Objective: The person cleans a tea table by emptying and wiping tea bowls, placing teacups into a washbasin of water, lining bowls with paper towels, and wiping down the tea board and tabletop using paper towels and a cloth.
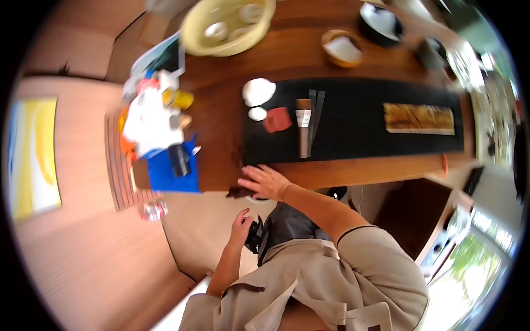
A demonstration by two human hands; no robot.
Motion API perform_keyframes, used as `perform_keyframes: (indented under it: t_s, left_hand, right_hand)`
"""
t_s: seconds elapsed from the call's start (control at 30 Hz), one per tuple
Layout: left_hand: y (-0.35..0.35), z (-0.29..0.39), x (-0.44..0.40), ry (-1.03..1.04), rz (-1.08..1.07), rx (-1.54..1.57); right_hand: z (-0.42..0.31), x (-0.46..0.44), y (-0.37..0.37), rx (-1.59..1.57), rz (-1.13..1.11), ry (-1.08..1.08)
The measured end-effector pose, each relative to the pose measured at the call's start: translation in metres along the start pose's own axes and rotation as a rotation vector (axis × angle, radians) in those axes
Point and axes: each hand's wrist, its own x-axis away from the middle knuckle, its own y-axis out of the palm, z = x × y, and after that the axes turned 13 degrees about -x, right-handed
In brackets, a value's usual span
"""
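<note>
My right hand (pixel 265 182) rests at the front edge of the wooden table (pixel 218 121), palm down with its fingers spread and nothing held. Just ahead of it lies a black mat (pixel 353 121). On the mat's left part are white lumps (pixel 259 92), reddish flat squares (pixel 277 119) and a brown strip with a white label (pixel 303 118), with thin dark strips (pixel 317 118) beside it. Lower down, away from the table, hangs my left hand (pixel 241 225), fingers loosely apart. A black object (pixel 254 236) is close beside it; I cannot make out its kind.
A yellow basin (pixel 190 27) with pale round things stands at the back. Bowls (pixel 342 48) are at the back right. A patterned brown slab (pixel 419 118) lies on the mat's right. Several items crowd the left end near a blue cloth (pixel 157 174). A plastic bottle (pixel 154 210) is beyond the table edge.
</note>
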Motion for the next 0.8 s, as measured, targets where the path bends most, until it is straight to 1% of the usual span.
perform_keyframes:
  t_s: [0.03,0.07,0.1,0.17,0.2,0.23,0.3,0.33,0.37,0.4,0.43,0.5,0.53,0.57,0.6,0.63,0.67,0.7,0.77,0.8]
  left_hand:
    - [0.008,0.009,-0.010,0.026,-0.019,-0.041]
    - [0.018,0.008,-0.020,0.036,-0.038,0.025]
    - [0.026,0.012,-0.023,0.015,-0.037,0.013]
    - [0.054,0.048,-0.011,-0.180,-0.104,-0.012]
    - [0.059,0.016,-0.029,-0.096,-0.125,-0.140]
    - [0.073,0.016,-0.027,-0.086,-0.173,-0.196]
    - [0.100,0.019,-0.025,-0.178,-0.349,-0.427]
    - [0.115,0.023,-0.022,-0.234,-0.452,-0.435]
    - [0.130,0.021,-0.022,-0.186,-0.525,-0.509]
    - [0.141,0.017,-0.021,-0.114,-0.554,-0.653]
    - [0.159,0.013,-0.026,-0.036,-0.587,-0.793]
    - [0.212,0.036,-0.020,0.095,-0.621,-1.161]
    - [0.239,0.045,-0.015,0.112,-0.654,-1.235]
    - [0.264,0.043,-0.015,0.130,-0.686,-1.307]
    - [0.279,0.024,-0.022,0.122,-0.714,-1.272]
    - [0.289,0.002,-0.032,0.120,-0.744,-1.230]
    - [0.297,-0.023,-0.044,0.107,-0.717,-1.153]
    - [0.305,-0.037,-0.058,0.152,-0.688,-1.186]
    - [0.315,-0.071,-0.108,0.154,-0.645,-1.224]
    - [0.323,-0.087,-0.139,-0.061,-0.571,-1.136]
  right_hand:
    - [0.004,0.029,-0.012,0.018,0.082,-0.103]
    - [-0.002,0.061,-0.032,-0.027,0.146,-0.088]
    - [-0.008,0.098,-0.048,-0.091,0.235,-0.041]
    - [-0.008,0.192,-0.056,-0.200,0.233,0.173]
    - [-0.006,0.234,-0.045,-0.193,0.337,0.282]
    - [-0.002,0.274,-0.035,-0.204,0.367,0.444]
    - [0.011,0.330,-0.009,-0.045,0.456,0.627]
    - [0.020,0.347,0.011,-0.093,0.520,0.733]
    - [0.034,0.360,0.039,-0.151,0.578,0.825]
    - [0.050,0.363,0.071,-0.241,0.604,0.983]
    - [0.066,0.364,0.103,-0.348,0.540,1.130]
    - [0.099,0.366,0.139,-0.617,0.391,1.354]
    - [0.119,0.368,0.157,-0.633,0.415,1.365]
    - [0.142,0.369,0.181,-0.846,0.630,1.568]
    - [0.165,0.377,0.202,-1.057,0.855,1.757]
    - [0.194,0.394,0.218,-1.049,0.884,1.764]
    - [0.226,0.418,0.232,-1.069,1.234,1.826]
    - [0.250,0.440,0.242,-1.075,1.589,1.860]
    - [0.286,0.517,0.220,-1.325,1.924,1.747]
    - [0.312,0.553,0.217,-1.505,2.220,1.347]
